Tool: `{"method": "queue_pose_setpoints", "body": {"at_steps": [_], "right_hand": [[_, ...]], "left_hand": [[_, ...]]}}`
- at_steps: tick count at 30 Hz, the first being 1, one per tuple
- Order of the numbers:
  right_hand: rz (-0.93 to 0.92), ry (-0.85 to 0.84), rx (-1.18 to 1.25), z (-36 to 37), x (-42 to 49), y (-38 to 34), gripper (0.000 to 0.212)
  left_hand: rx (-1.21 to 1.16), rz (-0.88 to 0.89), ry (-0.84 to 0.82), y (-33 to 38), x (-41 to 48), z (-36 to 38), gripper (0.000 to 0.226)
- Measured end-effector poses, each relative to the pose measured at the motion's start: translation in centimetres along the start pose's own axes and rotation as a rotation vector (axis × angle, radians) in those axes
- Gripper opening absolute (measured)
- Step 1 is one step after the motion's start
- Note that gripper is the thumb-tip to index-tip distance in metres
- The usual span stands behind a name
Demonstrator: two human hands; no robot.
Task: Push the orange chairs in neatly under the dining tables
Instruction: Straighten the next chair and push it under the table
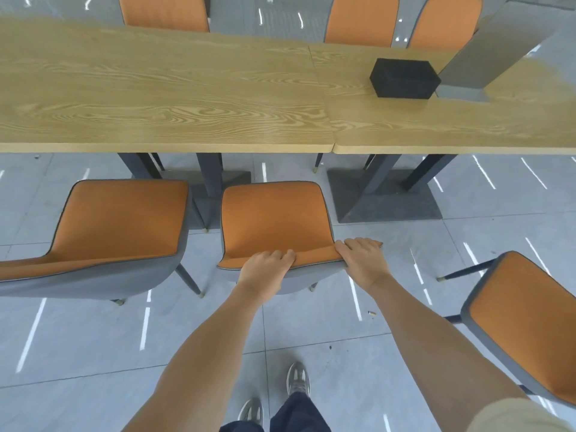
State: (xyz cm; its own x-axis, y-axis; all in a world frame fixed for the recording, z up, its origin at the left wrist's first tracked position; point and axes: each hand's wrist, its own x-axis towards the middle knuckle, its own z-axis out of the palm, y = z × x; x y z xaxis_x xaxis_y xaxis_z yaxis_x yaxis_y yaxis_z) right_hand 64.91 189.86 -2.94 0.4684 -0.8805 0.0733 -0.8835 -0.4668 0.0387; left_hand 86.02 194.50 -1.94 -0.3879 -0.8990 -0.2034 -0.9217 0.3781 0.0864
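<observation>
Left hand (266,265) and right hand (361,257) both grip the backrest top of the middle chair (271,219), which stands on the floor short of the worktop (162,88) near edge. Risk: uneven push skews it against the left chair (121,219).

The middle chair (272,219) is set at 6 o'clock of the table (162,98), flanked by a chair at 9 o'clock (118,222) and another at 4 o'clock (523,322). A box (404,78) is placed on the table at 1 o'clock.
</observation>
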Motion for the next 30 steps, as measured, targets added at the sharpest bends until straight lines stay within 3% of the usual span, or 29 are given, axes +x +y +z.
{"method": "queue_pose_setpoints", "body": {"at_steps": [5, 8, 11, 14, 16, 27, 30], "right_hand": [[-0.039, -0.002, 0.012, 0.2, 0.5, 0.2, 0.041], [-0.043, 0.039, 0.030, -0.6, 1.5, 0.1, 0.043], [-0.050, 0.062, 0.047, -0.8, 1.7, -0.7, 0.044], [-0.061, 0.066, 0.047, -0.3, 0.9, -1.5, 0.047], [-0.055, 0.074, 0.049, -0.1, 0.4, -1.8, 0.048], [-0.038, -0.025, 0.070, 0.0, 1.0, -1.3, 0.053], [-0.041, 0.001, 0.042, 0.2, 1.5, -1.1, 0.043]], "left_hand": [[0.003, 0.001, 0.119, -0.6, 0.7, 0.6, 0.063], [-0.045, -0.043, 0.042, -0.9, 1.1, -1.1, 0.056], [-0.032, -0.057, 0.154, -2.2, 1.3, -0.1, 0.049], [0.026, -0.029, 0.065, -2.0, 0.1, 0.0, 0.058], [0.059, -0.004, 0.111, -2.0, -0.2, 0.5, 0.064], [0.033, -0.041, 0.152, -1.9, 0.3, 0.7, 0.059], [0.033, -0.029, 0.174, -2.2, 0.7, 0.5, 0.058]]}}
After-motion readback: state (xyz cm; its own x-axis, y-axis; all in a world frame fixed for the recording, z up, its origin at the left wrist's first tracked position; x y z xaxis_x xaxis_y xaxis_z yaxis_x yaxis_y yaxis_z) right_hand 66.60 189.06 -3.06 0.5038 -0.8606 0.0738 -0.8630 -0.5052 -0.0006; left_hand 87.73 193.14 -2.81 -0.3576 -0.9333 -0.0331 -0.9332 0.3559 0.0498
